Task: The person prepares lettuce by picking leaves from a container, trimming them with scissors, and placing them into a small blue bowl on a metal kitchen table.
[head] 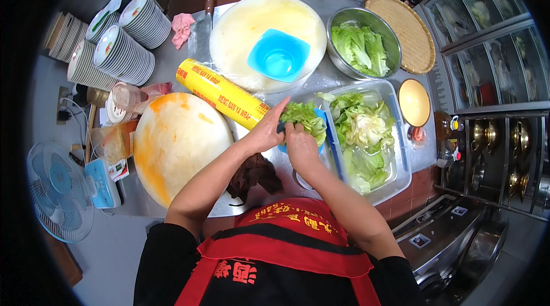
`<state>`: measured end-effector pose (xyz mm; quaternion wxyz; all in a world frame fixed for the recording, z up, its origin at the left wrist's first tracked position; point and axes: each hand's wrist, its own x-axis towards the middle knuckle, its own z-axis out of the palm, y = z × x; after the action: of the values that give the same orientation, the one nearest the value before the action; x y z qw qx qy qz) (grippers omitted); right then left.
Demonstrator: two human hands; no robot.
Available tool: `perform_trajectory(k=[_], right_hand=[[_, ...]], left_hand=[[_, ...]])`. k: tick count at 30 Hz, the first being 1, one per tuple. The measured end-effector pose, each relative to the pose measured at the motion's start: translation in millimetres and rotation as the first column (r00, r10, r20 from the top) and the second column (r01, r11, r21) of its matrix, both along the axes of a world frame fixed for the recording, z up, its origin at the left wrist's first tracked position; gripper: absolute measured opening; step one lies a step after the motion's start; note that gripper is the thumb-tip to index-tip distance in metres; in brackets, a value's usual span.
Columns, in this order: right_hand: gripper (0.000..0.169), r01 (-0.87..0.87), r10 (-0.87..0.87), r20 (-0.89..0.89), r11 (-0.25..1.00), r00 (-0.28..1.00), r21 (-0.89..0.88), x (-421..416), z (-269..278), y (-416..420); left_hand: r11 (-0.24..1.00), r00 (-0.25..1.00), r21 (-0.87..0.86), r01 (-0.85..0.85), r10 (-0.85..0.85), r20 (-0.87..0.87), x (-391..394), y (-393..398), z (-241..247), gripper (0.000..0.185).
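Note:
A bunch of green lettuce leaves [304, 116] sits in a blue bowl [322, 120], of which only parts of the rim show. My left hand [267, 131] is at its left side, index finger stretched along the leaves. The fingers of my right hand [300, 145] are curled onto the near edge of the lettuce. Between the hands a small dark item [281, 127] shows, too covered to identify. Right beside them stands a clear plastic tub [402, 143] holding loose lettuce [363, 130] and some water. A yellow cling-wrap box [223, 93] lies left of my left hand.
Two round cutting boards [182, 147] lie on the steel table, the far one bearing an empty blue bowl [279, 56]. A cleaver [200, 37] lies beside it. A steel pot [364, 72] holds lettuce. Stacked plates [124, 55] and a fan [60, 190] stand left; a dark cloth [258, 175] lies nearest me.

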<state>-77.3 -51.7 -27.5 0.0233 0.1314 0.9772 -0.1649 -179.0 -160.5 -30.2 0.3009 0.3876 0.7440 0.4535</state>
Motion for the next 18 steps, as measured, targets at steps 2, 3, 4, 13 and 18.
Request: perform_trajectory(k=[2, 3, 4, 13, 18], right_hand=[[0.019, 0.012, -0.009, 0.043, 0.998, 0.999, -0.066, -0.7, 2.5, 6.3], [0.023, 0.011, -0.009, 0.020, 0.997, 1.000, -0.083, -0.3, 9.2, 5.8], [0.026, 0.009, -0.009, 0.001, 0.995, 1.000, -0.098, 0.9, 22.1, 2.8], [0.027, -0.038, 0.031, -0.046, 0.985, 0.998, -0.171, 46.9, 87.8, 21.4], [0.017, 0.147, -0.223, -0.233, 0.941, 0.947, -0.304, 103.3, 75.9, 48.4]], left_hand=[[0.986, 0.992, -0.118, 0.114, -0.120, -0.044, -4.1, -1.8, 1.0, 0.086], [0.988, 0.992, -0.103, 0.115, -0.119, -0.039, -5.4, -5.1, 3.1, 0.086], [0.989, 0.993, -0.087, 0.115, -0.118, -0.030, -2.6, -10.5, 4.4, 0.086], [0.999, 0.998, 0.009, -0.050, 0.050, 0.041, 9.4, -15.1, 10.3, 0.078], [0.987, 0.988, -0.038, -0.153, 0.153, -0.008, 11.4, -11.5, 15.9, 0.064]])
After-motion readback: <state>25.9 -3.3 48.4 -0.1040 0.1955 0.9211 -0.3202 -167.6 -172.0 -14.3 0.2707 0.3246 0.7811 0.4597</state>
